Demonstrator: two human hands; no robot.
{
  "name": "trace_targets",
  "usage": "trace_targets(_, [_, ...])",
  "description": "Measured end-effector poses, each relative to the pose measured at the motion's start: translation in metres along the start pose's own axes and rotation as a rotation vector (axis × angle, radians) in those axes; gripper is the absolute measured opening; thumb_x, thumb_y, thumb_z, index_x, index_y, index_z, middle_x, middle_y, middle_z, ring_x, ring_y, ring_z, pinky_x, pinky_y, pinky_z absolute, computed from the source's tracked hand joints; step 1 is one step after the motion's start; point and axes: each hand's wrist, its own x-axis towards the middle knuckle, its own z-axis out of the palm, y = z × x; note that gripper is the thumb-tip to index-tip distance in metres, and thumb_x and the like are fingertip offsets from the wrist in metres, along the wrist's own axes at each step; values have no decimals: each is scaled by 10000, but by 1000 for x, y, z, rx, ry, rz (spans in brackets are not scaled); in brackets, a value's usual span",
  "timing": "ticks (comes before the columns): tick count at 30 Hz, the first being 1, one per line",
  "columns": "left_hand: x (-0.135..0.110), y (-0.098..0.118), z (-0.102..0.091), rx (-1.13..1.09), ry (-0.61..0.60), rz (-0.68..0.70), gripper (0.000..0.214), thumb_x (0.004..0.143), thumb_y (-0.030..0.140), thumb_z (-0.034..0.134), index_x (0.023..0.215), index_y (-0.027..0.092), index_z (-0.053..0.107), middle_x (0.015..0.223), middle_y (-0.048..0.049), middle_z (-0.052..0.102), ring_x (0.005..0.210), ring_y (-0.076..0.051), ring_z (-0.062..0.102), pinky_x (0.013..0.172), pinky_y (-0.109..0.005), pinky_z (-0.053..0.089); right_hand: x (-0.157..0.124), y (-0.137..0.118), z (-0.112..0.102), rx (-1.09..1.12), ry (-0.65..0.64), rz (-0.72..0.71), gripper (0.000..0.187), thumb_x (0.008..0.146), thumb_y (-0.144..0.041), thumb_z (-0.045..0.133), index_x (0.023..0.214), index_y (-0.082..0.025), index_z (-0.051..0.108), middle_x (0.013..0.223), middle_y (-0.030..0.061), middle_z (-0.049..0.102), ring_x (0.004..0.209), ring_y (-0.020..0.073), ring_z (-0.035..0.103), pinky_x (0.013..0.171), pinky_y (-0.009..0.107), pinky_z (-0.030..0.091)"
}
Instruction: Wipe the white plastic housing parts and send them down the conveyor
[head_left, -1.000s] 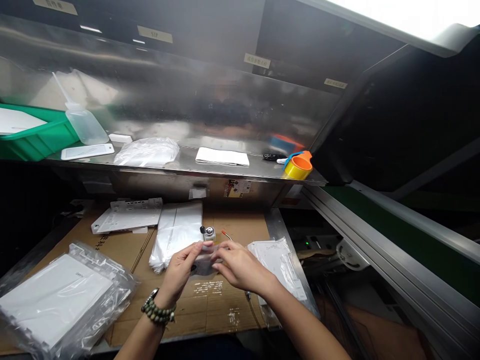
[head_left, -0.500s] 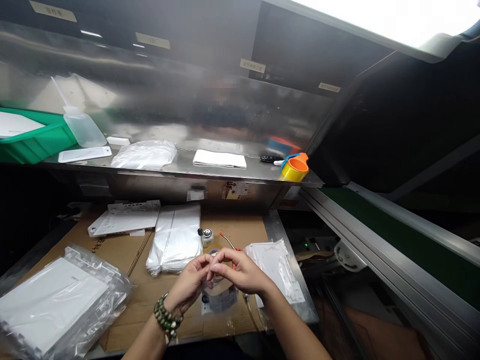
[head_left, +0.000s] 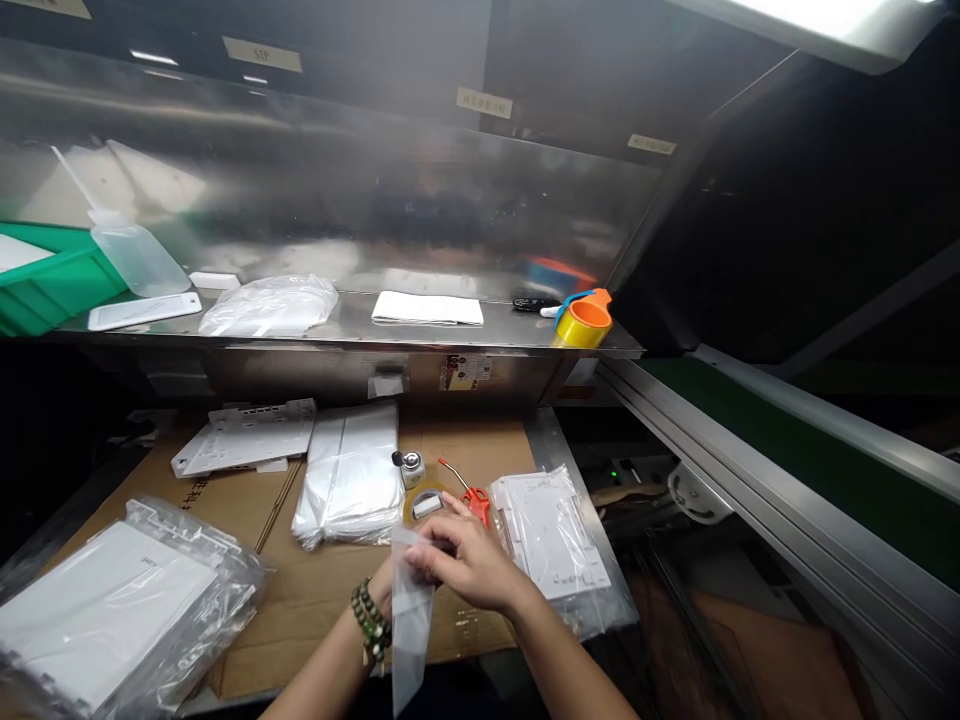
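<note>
Swung since the frame half a second earlier, from a broad spread beneath both hands to a narrow, near-upright strip: film (head_left: 410, 635). Also in fuller view than in that frame, just beyond the right hand (head_left: 474, 565): red scissors (head_left: 477, 503).

Now positioned across the front of the left hand (head_left: 384, 583), and directly to the left of the right hand. Aligned lengthwise up and down the view, with little lean: upper end at the right thumb, lower end hanging free toward the body, past the front edge of the cardboard (head_left: 300, 600). Turned narrow to the camera, with any print on the face too faint to read. By visible contact, nearer to the right hand than to the left.

Right hand: thumb laid over the upper end, other fingers curled close by, forefinger extended forward; apparently pinching the film. Left hand: largely hidden behind film and right hand; cannot tell whether gripping or merely touching.

Just beyond the fingertips, flat on the cardboard: tape roll (head_left: 410, 503). Behind the roll, upright: jar (head_left: 412, 467). To the left of both: bag stack (head_left: 349, 475). To the right of the scissors: wrapped panel (head_left: 551, 535).
</note>
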Motion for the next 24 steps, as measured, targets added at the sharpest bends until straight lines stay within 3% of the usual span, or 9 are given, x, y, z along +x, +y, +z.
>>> trace_targets(3, [-7,15,4,-55,-19,-39,428,879,566,699,1041,170,707,1006,-97,736,939,-254,689,862,-423,568,-1,8,-5,-17,147,160,226,974,-374,589,853,-204,676,781,-26,686,750,145,638,903,313,495])
trace_targets(6, [-21,37,-1,-67,-13,-91,604,877,712,583,1051,152,728,971,-129,752,926,-275,703,833,-393,555,-10,20,-18,-47,193,248,182,907,-361,668,827,-201,697,786,-14,702,742,155,620,665,248,433])
trace_targets(9, [-28,52,-7,14,-4,-93,517,801,653,728,981,169,753,906,-100,756,858,-250,690,757,-327,531,-16,24,-30,-72,188,279,173,827,-367,768,769,-214,710,761,-22,713,735,159,621,666,254,409])
trace_targets(12, [-26,51,-6,121,51,-11,428,677,523,884,881,171,751,869,-73,755,799,-212,656,716,-277,491,-15,24,-34,-122,252,262,167,855,-387,750,913,-233,722,815,-1,722,776,187,645,702,286,454])
trace_targets(15, [-20,40,0,192,110,54,437,736,562,816,925,175,742,916,-91,769,801,-226,669,721,-304,506,-12,24,-30,-397,424,26,147,894,-323,719,1025,-257,719,1080,74,704,1073,270,622,926,406,477])
trace_targets(18, [-18,30,6,274,156,127,443,784,575,747,988,181,735,958,-107,769,872,-268,693,808,-365,537,-10,24,-22,-608,430,-216,126,958,-295,646,1043,-272,737,1157,81,700,1160,286,576,1008,467,429])
trace_targets(22, [-20,25,11,445,230,221,336,860,475,677,1057,212,746,1083,-118,762,991,-305,682,892,-407,517,-6,25,-17,-595,360,-246,203,1007,-273,548,1094,-249,729,1019,68,762,990,251,631,948,456,443])
trace_targets(24, [-20,25,11,518,259,248,266,866,418,674,1044,240,761,1121,-108,762,1047,-319,671,944,-421,489,-4,27,-17,-437,352,-176,192,984,-271,559,1008,-238,747,994,83,766,977,260,639,978,478,422])
